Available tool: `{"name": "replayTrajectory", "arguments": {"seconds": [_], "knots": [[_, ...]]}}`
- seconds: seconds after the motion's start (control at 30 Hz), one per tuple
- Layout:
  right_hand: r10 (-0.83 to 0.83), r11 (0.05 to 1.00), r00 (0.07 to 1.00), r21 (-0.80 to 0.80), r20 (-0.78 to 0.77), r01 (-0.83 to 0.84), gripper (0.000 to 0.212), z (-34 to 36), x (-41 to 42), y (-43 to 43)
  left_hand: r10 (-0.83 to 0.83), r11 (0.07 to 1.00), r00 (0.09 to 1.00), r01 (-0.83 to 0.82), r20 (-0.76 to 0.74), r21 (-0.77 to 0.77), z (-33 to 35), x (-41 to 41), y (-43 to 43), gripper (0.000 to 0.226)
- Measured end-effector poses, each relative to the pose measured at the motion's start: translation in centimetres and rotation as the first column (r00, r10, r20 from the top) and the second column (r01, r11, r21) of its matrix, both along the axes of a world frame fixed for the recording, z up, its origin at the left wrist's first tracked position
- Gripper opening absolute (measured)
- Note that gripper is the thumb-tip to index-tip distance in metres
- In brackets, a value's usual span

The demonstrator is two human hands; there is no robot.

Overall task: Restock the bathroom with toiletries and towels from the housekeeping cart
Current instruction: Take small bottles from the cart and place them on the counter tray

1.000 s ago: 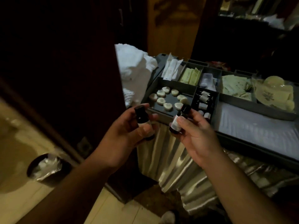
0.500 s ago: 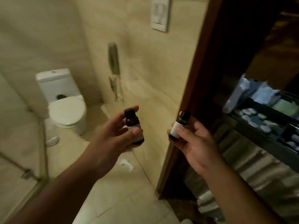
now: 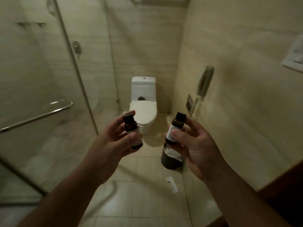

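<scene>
Far left: a glass shower screen (image 3: 49, 95) with a chrome bar handle (image 3: 37, 117) mounted across it. A round chrome shower valve (image 3: 77, 48) is visible on the tiled wall behind the glass.

Left hand (image 3: 113, 141): raised at chest level over the tiled floor (image 3: 131, 202). It pinches the left toiletry bottle (image 3: 132, 131). The thumb is pressed across the front of the bottle. The other fingers are curled behind it, and one fingertip reaches the cap. This bottle is small, dark brown and cylindrical, with a dark screw cap, and is held nearly upright. A pale label sits on its lower body, mostly covered by the thumb. No writing can be read.

Centre: a white one-piece toilet (image 3: 143, 102) stands against the back wall, lid closed, flush button on top of the cistern.

Right toiletry bottle (image 3: 174, 128): same dark brown type with a dark cap, tilted slightly to the right. It carries a white rectangular label with fine print that is too small and blurred to read. No brand can be identified.

Right hand (image 3: 196, 145): it pinches this bottle, thumb on the label, remaining fingers curled behind the body. The two bottles are held apart, with the toilet showing between them.

Below the right hand, a dark round waste bin (image 3: 170, 161) with a clear liner stands on the floor. On the right wall are a long dark fixture (image 3: 205, 82) and, at the frame edge, a white switch plate (image 3: 295, 54).
</scene>
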State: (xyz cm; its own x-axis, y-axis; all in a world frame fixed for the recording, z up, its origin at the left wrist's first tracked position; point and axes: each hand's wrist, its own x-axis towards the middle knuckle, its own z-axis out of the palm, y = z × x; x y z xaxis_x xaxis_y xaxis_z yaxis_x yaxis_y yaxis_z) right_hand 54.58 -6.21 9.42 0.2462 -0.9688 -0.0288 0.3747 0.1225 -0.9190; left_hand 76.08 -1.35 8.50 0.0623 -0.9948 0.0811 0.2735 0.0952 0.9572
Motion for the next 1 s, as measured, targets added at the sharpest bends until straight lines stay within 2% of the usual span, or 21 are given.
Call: {"name": "replayTrajectory", "arguments": {"seconds": [0.27, 0.43, 0.6, 0.8, 1.0], "knots": [[0.357, 0.934, 0.934, -0.007, 0.006, -0.357, 0.052, 0.8, 8.0, -5.2, 0.372, 0.928, 0.928, -0.372, 0.006, 0.005, 1.3, 5.2, 2.0, 0.061], [0.565, 0.825, 0.825, 0.006, 0.02, -0.565, 0.056, 0.2, 13.7, -6.4, 0.598, 0.802, 0.802, -0.597, -0.023, 0.036, 1.1, 7.6, 5.3, 0.053], [0.754, 0.655, 0.656, 0.031, 0.038, -0.755, 0.053, -0.2, 20.8, -4.0, 0.768, 0.641, 0.639, -0.765, -0.051, 0.062, 1.0, 10.6, 10.5, 0.053], [0.878, 0.478, 0.479, -0.051, 0.005, -0.877, 0.052, 1.0, 31.4, 1.0, 0.89, 0.451, 0.448, -0.892, -0.081, 0.025, 1.4, 17.0, 16.7, 0.052], [0.934, 0.354, 0.358, -0.1, -0.022, -0.93, 0.05, 2.6, 42.3, 5.0, 0.938, 0.34, 0.342, -0.94, -0.06, -0.034, 2.4, 25.1, 21.5, 0.052]]}}
